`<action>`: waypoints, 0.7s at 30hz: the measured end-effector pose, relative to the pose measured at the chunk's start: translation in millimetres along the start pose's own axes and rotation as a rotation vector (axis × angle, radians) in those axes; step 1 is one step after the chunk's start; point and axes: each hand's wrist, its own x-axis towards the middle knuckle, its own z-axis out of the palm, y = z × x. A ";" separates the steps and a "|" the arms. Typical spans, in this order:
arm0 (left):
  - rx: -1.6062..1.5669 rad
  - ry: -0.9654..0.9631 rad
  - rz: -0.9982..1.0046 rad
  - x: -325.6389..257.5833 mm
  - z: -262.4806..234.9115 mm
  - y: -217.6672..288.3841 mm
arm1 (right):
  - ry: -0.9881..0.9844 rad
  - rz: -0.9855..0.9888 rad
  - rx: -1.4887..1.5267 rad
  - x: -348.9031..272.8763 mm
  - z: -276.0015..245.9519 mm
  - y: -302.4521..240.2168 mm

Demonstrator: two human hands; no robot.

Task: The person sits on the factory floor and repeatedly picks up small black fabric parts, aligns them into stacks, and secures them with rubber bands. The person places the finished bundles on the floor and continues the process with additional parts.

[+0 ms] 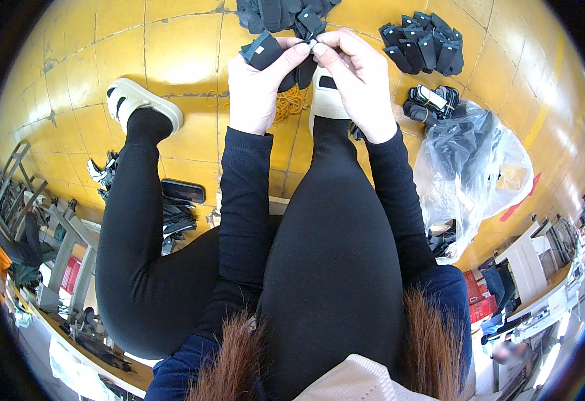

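Note:
My left hand [260, 85] grips a folded black fabric piece [263, 51] at the top centre of the view. My right hand [354, 75] pinches a small pale tag [313, 44] on the same bundle of black pieces, fingertips touching the left thumb. Both forearms wear black sleeves and reach out over my black-clad knees. Below the hands a clump of orange rubber bands [291, 101] lies on the yellow tiled floor [179, 60], partly hidden by my hands.
Heaps of black fabric pieces lie at top centre [276, 12] and top right [425, 43]. A clear plastic bag [473, 167] of black items sits at right. A dark phone [183, 191] lies beside my left leg. My feet wear pale sandals [135, 100].

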 end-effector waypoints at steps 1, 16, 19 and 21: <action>0.062 -0.022 0.039 0.1 -1.1 0.5 | -0.022 -0.003 -0.024 -0.7 -1.1 -0.4; -0.380 0.050 -0.118 7.4 2.3 -8.4 | 0.261 0.233 1.132 -1.6 9.3 17.5; -0.327 0.120 -0.104 9.4 -2.5 -10.4 | 0.292 0.128 0.804 -1.9 1.0 18.0; -0.197 0.088 -0.074 8.3 -4.7 -13.3 | 0.264 0.098 0.504 -1.0 -3.8 18.2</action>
